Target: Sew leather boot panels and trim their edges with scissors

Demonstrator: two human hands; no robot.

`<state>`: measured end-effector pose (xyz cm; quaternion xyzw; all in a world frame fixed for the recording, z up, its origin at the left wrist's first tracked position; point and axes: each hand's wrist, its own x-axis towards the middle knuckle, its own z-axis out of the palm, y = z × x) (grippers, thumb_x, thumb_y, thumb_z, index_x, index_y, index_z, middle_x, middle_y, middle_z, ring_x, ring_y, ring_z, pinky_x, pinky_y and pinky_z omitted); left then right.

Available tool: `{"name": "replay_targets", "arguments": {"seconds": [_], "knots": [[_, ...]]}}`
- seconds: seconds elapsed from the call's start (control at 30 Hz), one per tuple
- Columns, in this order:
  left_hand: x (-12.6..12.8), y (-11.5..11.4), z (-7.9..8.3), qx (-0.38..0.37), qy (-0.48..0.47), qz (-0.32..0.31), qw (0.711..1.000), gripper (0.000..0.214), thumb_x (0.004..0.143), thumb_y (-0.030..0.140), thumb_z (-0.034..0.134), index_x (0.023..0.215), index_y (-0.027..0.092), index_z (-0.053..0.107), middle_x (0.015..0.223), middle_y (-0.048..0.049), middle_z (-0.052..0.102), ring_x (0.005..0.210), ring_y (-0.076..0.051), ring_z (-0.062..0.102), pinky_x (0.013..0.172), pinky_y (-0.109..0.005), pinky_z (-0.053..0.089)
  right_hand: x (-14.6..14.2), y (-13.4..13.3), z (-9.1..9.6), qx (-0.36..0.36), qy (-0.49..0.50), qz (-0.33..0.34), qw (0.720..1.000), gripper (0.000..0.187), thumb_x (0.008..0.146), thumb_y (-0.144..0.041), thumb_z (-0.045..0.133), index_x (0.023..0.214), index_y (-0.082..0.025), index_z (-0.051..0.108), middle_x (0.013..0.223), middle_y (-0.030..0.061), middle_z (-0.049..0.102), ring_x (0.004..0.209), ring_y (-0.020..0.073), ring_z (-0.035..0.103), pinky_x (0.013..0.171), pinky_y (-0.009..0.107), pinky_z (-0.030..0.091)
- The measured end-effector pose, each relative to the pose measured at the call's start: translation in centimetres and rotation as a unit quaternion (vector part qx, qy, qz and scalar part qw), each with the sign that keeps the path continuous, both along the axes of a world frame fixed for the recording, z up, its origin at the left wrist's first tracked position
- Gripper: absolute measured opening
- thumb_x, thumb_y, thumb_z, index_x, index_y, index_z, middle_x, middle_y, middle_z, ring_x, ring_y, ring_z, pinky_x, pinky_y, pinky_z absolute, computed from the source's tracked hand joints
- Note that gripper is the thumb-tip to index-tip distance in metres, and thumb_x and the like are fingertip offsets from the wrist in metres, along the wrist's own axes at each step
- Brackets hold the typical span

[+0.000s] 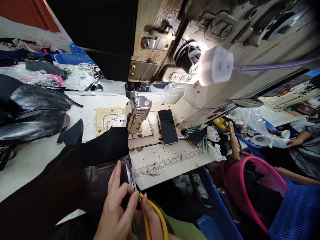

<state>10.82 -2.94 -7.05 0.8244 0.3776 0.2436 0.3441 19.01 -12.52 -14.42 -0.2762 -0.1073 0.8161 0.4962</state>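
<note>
A dark brown leather piece (97, 181) with black fabric (105, 145) on it lies on the sewing table, reaching up to the machine's presser foot (136, 115). My left hand (117, 208) pinches the leather's right edge, thumb and fingers closed on it near a shiny strip. My right hand (150, 221) sits just below it at the frame's bottom, fingers through yellow-handled scissors (156, 213), whose blades point at that same edge.
The industrial sewing machine (200, 50) fills the top, with a white lamp (216, 65). A phone (168, 126) lies on the machine bed. Black leather pieces (35, 113) pile at left. A pink basket (252, 186), a blue crate (297, 213) and another person's arm (297, 138) are at right.
</note>
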Motion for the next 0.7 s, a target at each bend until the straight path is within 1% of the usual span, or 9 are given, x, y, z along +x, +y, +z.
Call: {"name": "replay_targets", "arguments": {"seconds": [0.13, 0.2, 0.3, 0.33, 0.4, 0.5, 0.6, 0.7], "knots": [[-0.5, 0.3, 0.2, -0.013, -0.007, -0.017, 1.0, 0.021, 0.092, 0.028, 0.05, 0.075, 0.021, 0.06, 0.162, -0.0105, 0.015, 0.146, -0.034, 0.023, 0.101, -0.051, 0.047, 0.5, 0.5, 0.6, -0.018, 0.024, -0.032, 0.999, 0.096, 0.062, -0.1, 0.007, 0.062, -0.016, 0.052, 0.049, -0.0011, 0.04, 0.046, 0.0097, 0.036, 0.05, 0.024, 0.03], [-0.6, 0.1, 0.3, -0.006, -0.012, -0.027, 1.0, 0.02, 0.091, 0.027, 0.051, 0.075, 0.02, 0.06, 0.163, -0.01, 0.013, 0.146, -0.034, 0.022, 0.101, -0.051, 0.047, 0.9, 0.8, 0.8, -0.044, 0.03, -0.034, 0.998, 0.095, 0.062, -0.1, 0.006, 0.06, -0.016, 0.051, 0.047, -0.0025, 0.037, 0.043, 0.0086, 0.034, 0.047, 0.023, 0.029], [-0.6, -0.2, 0.3, 0.01, -0.022, -0.042, 0.999, 0.019, 0.09, 0.025, 0.052, 0.074, 0.02, 0.06, 0.163, -0.0095, 0.01, 0.147, -0.036, 0.018, 0.102, -0.053, 0.046, 1.4, 1.5, 1.0, -0.082, 0.06, -0.031, 0.994, 0.093, 0.062, -0.1, 0.003, 0.056, -0.018, 0.048, 0.042, -0.0043, 0.033, 0.037, 0.0075, 0.031, 0.041, 0.022, 0.028], [-0.6, -0.3, 0.3, 0.011, -0.026, -0.045, 0.999, 0.019, 0.09, 0.024, 0.052, 0.073, 0.02, 0.06, 0.163, -0.0096, 0.009, 0.147, -0.036, 0.018, 0.103, -0.055, 0.044, 1.7, 1.7, 1.1, -0.08, 0.081, -0.027, 0.993, 0.092, 0.063, -0.099, 0.004, 0.054, -0.018, 0.047, 0.041, -0.0044, 0.033, 0.034, 0.0072, 0.031, 0.039, 0.021, 0.028], [-0.8, -0.2, 0.3, 0.008, -0.037, -0.051, 0.998, 0.018, 0.089, 0.023, 0.053, 0.071, 0.02, 0.059, 0.162, -0.0095, 0.011, 0.146, -0.037, 0.02, 0.104, -0.057, 0.043, 2.3, 2.1, 1.5, -0.052, 0.132, -0.016, 0.99, 0.09, 0.065, -0.099, 0.007, 0.052, -0.018, 0.046, 0.039, -0.0043, 0.034, 0.03, 0.0071, 0.03, 0.034, 0.021, 0.028], [-1.4, 0.3, 0.6, -0.012, -0.05, -0.073, 0.996, 0.019, 0.088, 0.02, 0.054, 0.07, 0.021, 0.059, 0.161, -0.009, 0.013, 0.144, -0.037, 0.024, 0.103, -0.057, 0.044, 3.9, 2.2, 2.5, -0.016, 0.17, -0.002, 0.985, 0.089, 0.072, -0.095, 0.015, 0.057, -0.016, 0.053, 0.041, -0.004, 0.039, 0.028, 0.0077, 0.034, 0.031, 0.021, 0.031], [-1.9, 0.8, 1.0, -0.033, -0.054, -0.104, 0.993, 0.02, 0.089, 0.022, 0.052, 0.071, 0.021, 0.06, 0.161, -0.0107, 0.012, 0.145, -0.036, 0.022, 0.105, -0.056, 0.041, 5.6, 1.9, 4.1, -0.035, 0.165, 0.016, 0.986, 0.086, 0.083, -0.086, 0.018, 0.067, -0.012, 0.06, 0.045, -0.0032, 0.045, 0.029, 0.0075, 0.039, 0.032, 0.02, 0.035], [-2.2, 1.1, 1.3, -0.056, -0.056, -0.118, 0.99, 0.021, 0.091, 0.023, 0.05, 0.073, 0.021, 0.06, 0.162, -0.0105, 0.012, 0.146, -0.034, 0.019, 0.11, -0.056, 0.034, 6.7, 1.8, 5.2, -0.066, 0.161, 0.035, 0.984, 0.085, 0.089, -0.08, 0.016, 0.069, -0.011, 0.062, 0.046, -0.0034, 0.045, 0.027, 0.0057, 0.036, 0.03, 0.018, 0.034]]}}
